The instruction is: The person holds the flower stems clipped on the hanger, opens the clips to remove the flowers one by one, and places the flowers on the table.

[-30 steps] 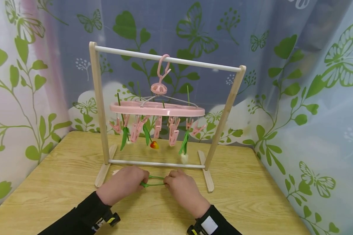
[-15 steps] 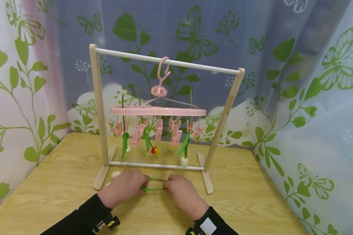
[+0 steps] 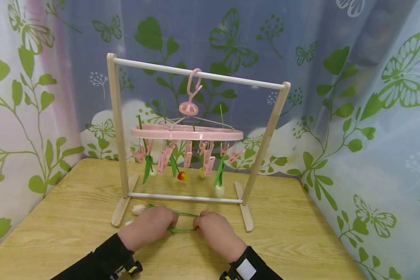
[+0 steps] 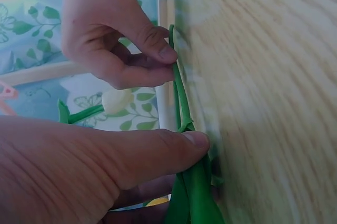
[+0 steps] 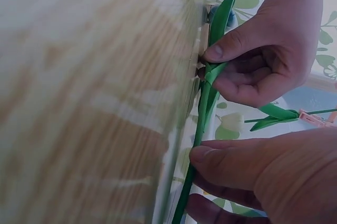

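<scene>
In the head view my left hand (image 3: 150, 225) and right hand (image 3: 215, 231) are side by side, low over the table front of the rack. Two green artificial tulip stems (image 3: 185, 230) run between them with a gap. My left thumb and fingers pinch the tulips at their green leaves (image 4: 202, 192). My right thumb and fingers pinch the stems further along, toward the tail ends. A pale pinkish-white tulip head (image 3: 139, 209) shows beyond my left hand, and a second white tulip head (image 3: 128, 223) is mostly hidden by it.
A wooden rack (image 3: 116, 116) with white rods stands behind my hands. From its top rod hangs a pink clip hanger (image 3: 189, 134) with several pink clothespins (image 3: 208, 165). Artificial tulips hang head-down in it, including a red-yellow tulip (image 3: 182, 176) and a white tulip (image 3: 219, 190).
The gap between the two stems has widened, and the pinkish-white tulip head has come out into view beside my left hand. The hanging tulips sway slightly. Both hands keep their pinch.
</scene>
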Available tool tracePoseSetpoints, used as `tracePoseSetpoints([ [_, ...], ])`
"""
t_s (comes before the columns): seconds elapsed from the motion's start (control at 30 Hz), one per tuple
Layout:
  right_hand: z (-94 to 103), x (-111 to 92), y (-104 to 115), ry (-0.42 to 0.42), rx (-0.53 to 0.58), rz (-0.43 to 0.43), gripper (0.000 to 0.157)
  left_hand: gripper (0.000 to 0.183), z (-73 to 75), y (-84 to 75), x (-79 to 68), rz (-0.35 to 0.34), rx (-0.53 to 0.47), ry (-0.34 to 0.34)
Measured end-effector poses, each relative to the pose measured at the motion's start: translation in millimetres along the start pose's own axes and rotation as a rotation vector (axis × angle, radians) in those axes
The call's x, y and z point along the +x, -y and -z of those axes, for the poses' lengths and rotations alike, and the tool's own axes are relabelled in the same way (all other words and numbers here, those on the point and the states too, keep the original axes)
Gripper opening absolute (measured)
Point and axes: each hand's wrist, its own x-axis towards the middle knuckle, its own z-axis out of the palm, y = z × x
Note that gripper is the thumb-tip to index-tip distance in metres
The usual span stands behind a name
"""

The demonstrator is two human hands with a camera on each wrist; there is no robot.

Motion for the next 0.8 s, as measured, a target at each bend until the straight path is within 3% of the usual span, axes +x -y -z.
tracePoseSetpoints([
  [0.57, -0.3, 2.0, 2.9, 0.072, 0.050, -0.031, 0.008, 0.025, -5.4, -3.8, -1.3, 0.030, -0.008, 0.021],
  [0.8, 4.0, 1.8, 5.5, 0.070, 0.041, -0.030, 0.011, 0.023, -4.9, -5.6, -4.1, -0.015, 0.053, 0.028],
])
